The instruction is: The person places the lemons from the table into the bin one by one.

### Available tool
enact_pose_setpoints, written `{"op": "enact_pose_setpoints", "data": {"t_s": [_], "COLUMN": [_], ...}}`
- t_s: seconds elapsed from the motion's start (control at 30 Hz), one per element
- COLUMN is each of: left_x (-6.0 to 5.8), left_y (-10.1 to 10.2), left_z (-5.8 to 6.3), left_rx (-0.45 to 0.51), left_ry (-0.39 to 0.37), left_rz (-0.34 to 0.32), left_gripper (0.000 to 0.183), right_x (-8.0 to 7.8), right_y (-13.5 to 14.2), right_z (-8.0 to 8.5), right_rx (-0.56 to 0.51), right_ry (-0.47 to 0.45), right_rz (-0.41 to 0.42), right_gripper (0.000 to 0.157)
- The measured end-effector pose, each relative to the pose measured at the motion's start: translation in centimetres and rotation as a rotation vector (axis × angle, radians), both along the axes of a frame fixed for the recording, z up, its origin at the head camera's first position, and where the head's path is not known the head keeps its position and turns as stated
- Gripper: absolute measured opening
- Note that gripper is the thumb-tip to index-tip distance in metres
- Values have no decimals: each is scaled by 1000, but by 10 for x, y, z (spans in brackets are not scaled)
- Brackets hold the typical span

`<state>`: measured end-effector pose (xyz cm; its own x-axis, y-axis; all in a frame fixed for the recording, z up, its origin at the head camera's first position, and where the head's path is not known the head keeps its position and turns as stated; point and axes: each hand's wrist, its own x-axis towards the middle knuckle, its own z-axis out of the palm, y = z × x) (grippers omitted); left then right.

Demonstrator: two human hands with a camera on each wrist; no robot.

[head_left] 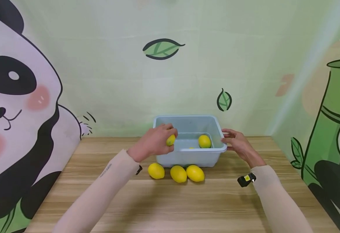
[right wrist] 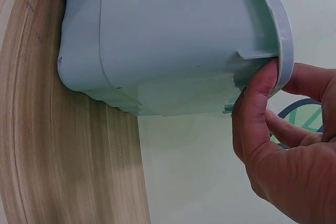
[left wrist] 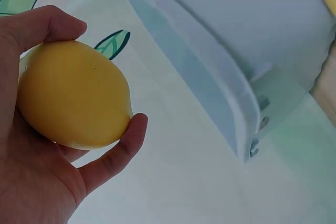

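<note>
A yellow lemon [left wrist: 76, 95] is gripped in my left hand [head_left: 158, 139], between thumb and fingers. In the head view that hand overlaps the left front rim of a pale blue plastic bin [head_left: 187, 158]. My right hand [head_left: 240, 144] holds the bin's right rim, with the thumb on one side and curled fingers on the other, as the right wrist view shows. Inside the bin lies one lemon [head_left: 204, 141] near the right end, and the top of another lemon [head_left: 191, 148] peeks over the front wall.
Three lemons sit on the wooden table [head_left: 170, 207] before the bin: a left lemon [head_left: 156, 171], a middle lemon [head_left: 178, 174] and a right lemon [head_left: 195, 173]. Behind the table rises a green backdrop [head_left: 114, 81] printed with pandas and bamboo.
</note>
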<state>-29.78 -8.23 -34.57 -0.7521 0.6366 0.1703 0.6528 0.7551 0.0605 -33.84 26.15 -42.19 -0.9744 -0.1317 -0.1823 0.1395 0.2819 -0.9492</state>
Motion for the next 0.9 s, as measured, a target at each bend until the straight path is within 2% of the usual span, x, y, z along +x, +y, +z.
{"op": "enact_pose_setpoints", "data": {"t_s": [0.33, 0.53, 0.9], "left_x": [-18, -30, -51], "left_y": [9, 13, 23], "left_z": [9, 10, 12], "left_rx": [-19, -52, -44], "left_ry": [-49, -85, -135], "left_rz": [36, 70, 80], "left_gripper": [34, 36, 34], "right_x": [0, 0, 2], "right_y": [0, 0, 0], "right_z": [1, 0, 1], "right_rx": [8, 18, 18], "right_ry": [-4, -15, -6], "right_rz": [1, -1, 0], "right_gripper": [57, 58, 60]}}
